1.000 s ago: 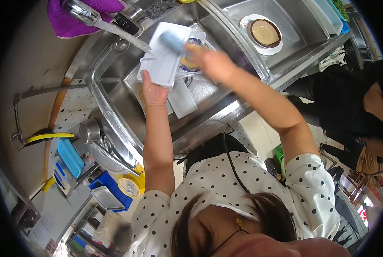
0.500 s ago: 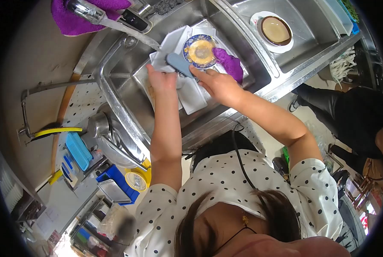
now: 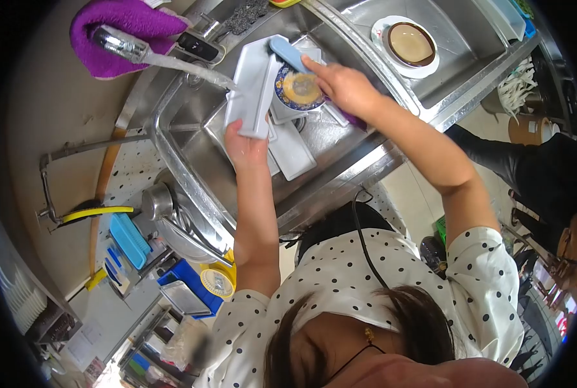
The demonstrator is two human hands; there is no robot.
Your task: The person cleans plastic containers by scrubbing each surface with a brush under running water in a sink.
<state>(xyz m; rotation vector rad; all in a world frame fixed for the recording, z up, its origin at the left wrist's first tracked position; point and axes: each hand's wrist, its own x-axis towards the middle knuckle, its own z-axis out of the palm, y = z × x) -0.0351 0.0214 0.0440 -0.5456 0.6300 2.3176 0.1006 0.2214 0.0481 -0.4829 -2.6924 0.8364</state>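
Note:
My left hand [image 3: 246,147] grips the near end of a white rectangular dish [image 3: 244,90], which is tilted over the sink. Water from the tap [image 3: 122,44] runs onto its left side. In my right hand [image 3: 346,89] is a brush with a blue-grey handle [image 3: 288,54], held at the dish's far right edge; its bristles barely show. Below it lies a plate with a blue patterned rim [image 3: 293,99] and a yellowish middle. More white dishes [image 3: 293,155] rest in the sink under that plate. A purple cloth [image 3: 354,121] is mostly hidden beneath my right forearm.
The right basin holds a brown-rimmed bowl [image 3: 412,44] on a white plate [image 3: 380,31]. A purple cloth [image 3: 85,39] hangs behind the tap, and a grey scourer [image 3: 248,15] lies at the back ledge. Another person in dark clothes [image 3: 550,171] is at the right.
The white dish has been tilted up and now shows its long face. My right hand with the brush has moved up and away from me, to the dish's far end.

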